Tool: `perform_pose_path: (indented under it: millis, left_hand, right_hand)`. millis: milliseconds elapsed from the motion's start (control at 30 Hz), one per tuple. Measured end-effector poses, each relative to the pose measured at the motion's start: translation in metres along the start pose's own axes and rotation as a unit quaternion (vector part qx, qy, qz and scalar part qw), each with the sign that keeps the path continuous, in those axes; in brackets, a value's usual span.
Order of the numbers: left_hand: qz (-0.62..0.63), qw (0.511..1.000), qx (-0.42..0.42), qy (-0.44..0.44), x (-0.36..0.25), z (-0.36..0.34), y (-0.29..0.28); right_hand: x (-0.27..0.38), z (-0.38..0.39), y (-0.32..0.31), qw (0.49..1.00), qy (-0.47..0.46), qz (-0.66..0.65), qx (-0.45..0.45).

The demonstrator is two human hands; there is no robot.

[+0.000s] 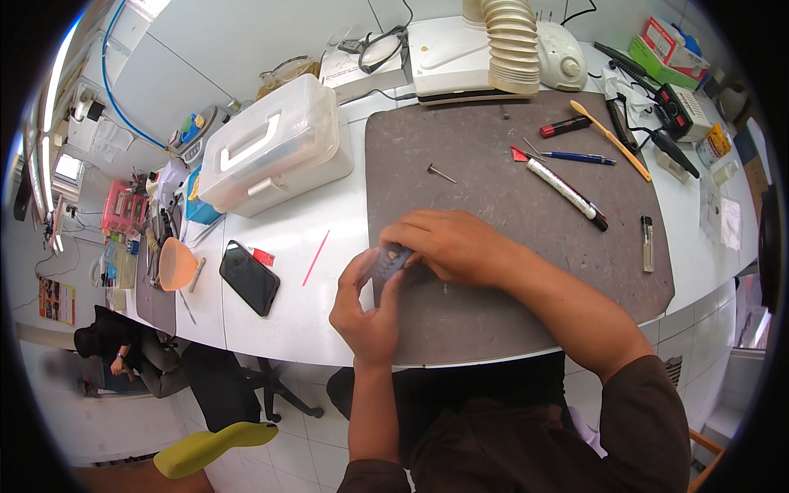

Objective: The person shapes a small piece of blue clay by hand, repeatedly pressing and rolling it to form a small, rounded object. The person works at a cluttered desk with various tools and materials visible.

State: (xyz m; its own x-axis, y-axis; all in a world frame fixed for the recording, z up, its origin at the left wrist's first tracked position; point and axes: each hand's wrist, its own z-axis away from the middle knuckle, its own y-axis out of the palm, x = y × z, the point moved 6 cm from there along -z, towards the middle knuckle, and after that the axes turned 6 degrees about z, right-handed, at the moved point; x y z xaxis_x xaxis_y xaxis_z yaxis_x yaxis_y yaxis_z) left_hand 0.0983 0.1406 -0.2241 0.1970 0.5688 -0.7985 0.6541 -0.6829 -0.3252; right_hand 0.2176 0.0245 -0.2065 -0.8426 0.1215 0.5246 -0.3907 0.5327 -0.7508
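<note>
Both hands meet above the left part of a brown mat [501, 197], holding a small grey piece that looks like a dental model [386, 263] with a cream-coloured spot on it. My left hand [366, 320] grips it from the near left side, thumb and fingers closed around it. My right hand [452, 245] reaches over from the right, and its bent fingers press on the far side of the model. The right fingertips are partly hidden. On the mat beyond the hands lies a small metal bur with a shank [442, 173].
Left stand a clear lidded box [279, 156], a black phone [250, 278], a pink stick [316, 258] and an orange bowl [176, 264]. Right lie a marker [567, 194], a blue pen [579, 158] and a toothbrush [612, 140]. Behind is a ribbed hose [511, 45]. Another person [131, 353] sits far left.
</note>
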Motion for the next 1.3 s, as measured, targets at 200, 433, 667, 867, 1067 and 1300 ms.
perform_pose_path:
  millis: [200, 433, 667, 867, 1067, 1300]
  left_hand:
    - [-0.044, 0.999, 0.001, 0.019, -0.007, 0.0, -0.001]
    - [-0.056, 0.997, -0.006, 0.051, -0.011, -0.001, -0.001]
    - [-0.102, 0.989, -0.014, 0.102, -0.021, -0.003, -0.002]
    - [-0.119, 0.988, 0.008, 0.102, -0.021, -0.005, 0.001]
    - [-0.143, 0.985, 0.025, 0.096, -0.02, -0.007, 0.005]
    - [-0.133, 0.987, 0.024, 0.084, -0.021, -0.008, 0.003]
  right_hand:
    - [0.001, 0.0, -0.001, 1.0, 0.011, 0.003, 0.018]
    - [0.003, 0.0, -0.001, 1.0, -0.005, 0.01, 0.007]
    - [0.005, -0.001, -0.003, 1.0, -0.023, 0.016, -0.003]
    - [0.005, -0.002, -0.006, 0.998, -0.046, 0.008, -0.046]
    - [0.003, -0.001, -0.005, 0.999, -0.04, 0.013, -0.03]
    - [0.001, -0.001, -0.003, 0.999, -0.019, -0.026, -0.017]
